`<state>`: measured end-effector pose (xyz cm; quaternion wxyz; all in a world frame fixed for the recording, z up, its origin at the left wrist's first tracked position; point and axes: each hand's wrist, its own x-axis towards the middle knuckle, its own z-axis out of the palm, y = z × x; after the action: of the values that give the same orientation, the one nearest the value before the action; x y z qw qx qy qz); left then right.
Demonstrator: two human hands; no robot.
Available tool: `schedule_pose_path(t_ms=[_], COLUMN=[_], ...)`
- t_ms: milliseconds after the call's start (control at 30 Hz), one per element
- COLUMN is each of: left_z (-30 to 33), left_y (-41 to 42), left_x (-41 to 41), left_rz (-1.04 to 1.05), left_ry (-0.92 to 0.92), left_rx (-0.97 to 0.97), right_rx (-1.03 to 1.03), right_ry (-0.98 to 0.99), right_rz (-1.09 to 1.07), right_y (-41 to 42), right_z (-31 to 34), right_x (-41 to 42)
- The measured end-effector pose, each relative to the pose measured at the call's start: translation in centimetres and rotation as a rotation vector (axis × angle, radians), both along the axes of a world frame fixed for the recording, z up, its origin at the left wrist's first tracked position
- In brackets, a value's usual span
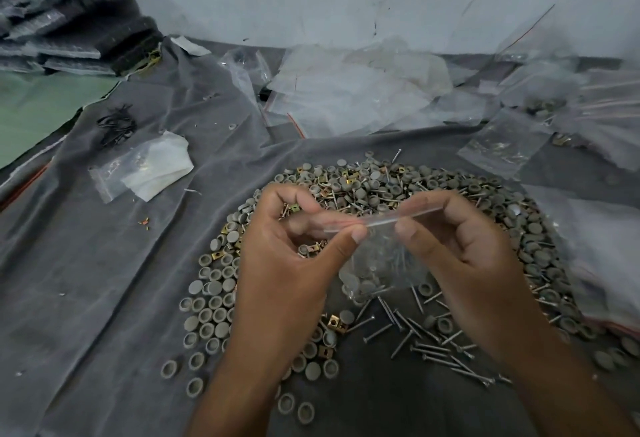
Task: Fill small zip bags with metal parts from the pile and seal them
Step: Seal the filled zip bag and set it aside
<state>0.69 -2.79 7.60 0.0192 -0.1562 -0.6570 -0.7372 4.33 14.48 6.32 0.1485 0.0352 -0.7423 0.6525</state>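
Grey cloth (104, 263) covers the surface; the pile (398, 187) of caps, nails and brass clips is spread across it. Above it hangs a filled zip bag (377, 263). Left hand (287, 256) and right hand (460, 246) each pinch one end of its zip strip. Judgement: sealing. Run the pinch end to end; keep nails below the strip.

Two bare forearms enter from the lower edge, each ending in a bare hand: left hand (291, 256), right hand (460, 253). No sleeve, glove, ring, watch or bracelet covers either one. Fingers (360, 234) carry short, trimmed nails; knuckle creases and wrist tendons show plainly.
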Motion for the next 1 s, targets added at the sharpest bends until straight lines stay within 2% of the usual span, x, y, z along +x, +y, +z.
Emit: schedule_pose_path(t_ms=[200,400,633,800,1000], left_z=[0.3,0.1,0.4,0.3,-1.0], left_y=[0.2,0.4,0.8,0.6,0.7], left_x=[-0.1,0.1,0.3,0.4,0.0], left_rz=[0.009,0.014,0.012,-0.016,0.048], left_ry=[-0.056,-0.019,-0.034,-0.033,0.097], left_rx=[0.079,0.119,0.192,0.173,-0.007], right_rx=[0.013,-0.015,-0.161,-0.175,-0.135], right_ry=[-0.007,-0.002,0.013,0.001,0.087], right_rz=[-0.076,-0.089,-0.07,-0.057,-0.009], right_y=[0.0,-0.1,-0.2,0.1,0.0], right_z=[0.1,0.3,0.4,0.7,0.7], right_x=[-0.1,-0.1,0.0,-0.1,-0.1])
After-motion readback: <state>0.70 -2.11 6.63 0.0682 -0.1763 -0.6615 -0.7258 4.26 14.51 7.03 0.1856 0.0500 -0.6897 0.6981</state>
